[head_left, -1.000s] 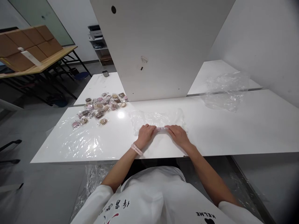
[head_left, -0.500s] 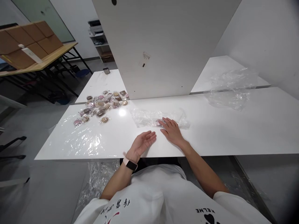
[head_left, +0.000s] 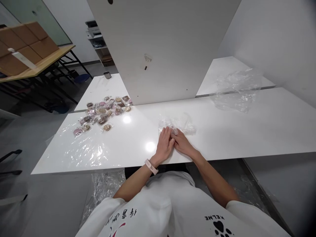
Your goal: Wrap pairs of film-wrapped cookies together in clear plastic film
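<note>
1. Head view, and here we are: left hand (head_left: 165, 143) and right hand (head_left: 182, 143) meet at the near edge of crumpled film (head_left: 189, 127), which lies on the white table (head_left: 222, 138) just in front of the person.
2. Left fingers lie close together, fairly straight, over the film; right fingers angle in beside them, tips partly covered. Whether either hand pinches the film, I cannot tell.
3. Handling it well, I'd judge, means light, even pressure, both hands level, creases smoothed outward so the thin film doesn't bunch or tear.
4. Now the murky bits: a pinkish patch shows at the fingertips, but what it is stays unclear. Over on the left, wrapped packets (head_left: 101, 111) overlap, glare blurring their contents. The upright panel (head_left: 168, 49) is cut off at the top.
</note>
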Tool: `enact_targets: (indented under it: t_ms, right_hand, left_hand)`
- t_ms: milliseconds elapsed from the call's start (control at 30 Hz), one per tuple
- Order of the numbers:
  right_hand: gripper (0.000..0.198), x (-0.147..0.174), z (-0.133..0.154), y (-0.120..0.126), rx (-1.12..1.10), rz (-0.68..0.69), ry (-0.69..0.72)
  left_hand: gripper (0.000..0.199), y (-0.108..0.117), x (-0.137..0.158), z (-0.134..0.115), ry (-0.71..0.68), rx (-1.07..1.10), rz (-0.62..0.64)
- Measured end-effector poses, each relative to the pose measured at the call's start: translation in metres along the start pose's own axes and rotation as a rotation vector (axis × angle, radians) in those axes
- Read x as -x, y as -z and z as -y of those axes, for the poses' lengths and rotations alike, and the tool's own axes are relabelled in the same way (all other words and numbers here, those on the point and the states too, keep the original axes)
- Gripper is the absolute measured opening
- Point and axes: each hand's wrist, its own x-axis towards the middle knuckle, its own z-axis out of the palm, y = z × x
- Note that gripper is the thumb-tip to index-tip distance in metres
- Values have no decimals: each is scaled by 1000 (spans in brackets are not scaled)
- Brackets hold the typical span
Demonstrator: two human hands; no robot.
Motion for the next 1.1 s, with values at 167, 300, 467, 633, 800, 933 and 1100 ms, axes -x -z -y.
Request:
enact_targets:
  t_ms: [167,300,467,633,800,933,1100]
  right_hand:
    - [38,31,-7,20,-61,-681,-515]
    - [55,31,-17,38,148,-664,-865]
    - [38,2,-18,50,-200,-494,-819]
    - [31,-16,-7,46,-676,-811,-703]
    - [23,-34,30,16,-475,-453,-411]
    - [42,-30,36,14,-169,-29,-144]
    - [61,-13,7,32,-187,277,-54]
  left_hand:
    - [62,-11,4,10,-139,-552,85]
    - [66,-10,-3,5,-151,-721,86]
    - [67,-8,-5,1,-165,-780,75]
    - [63,-8,-2,1,-188,-783,63]
    - [56,-13,-5,8,-217,-724,52]
    - [39,-12,-9,18,-240,-540,30]
    - [25,2,-3,20,-307,-275,-94]
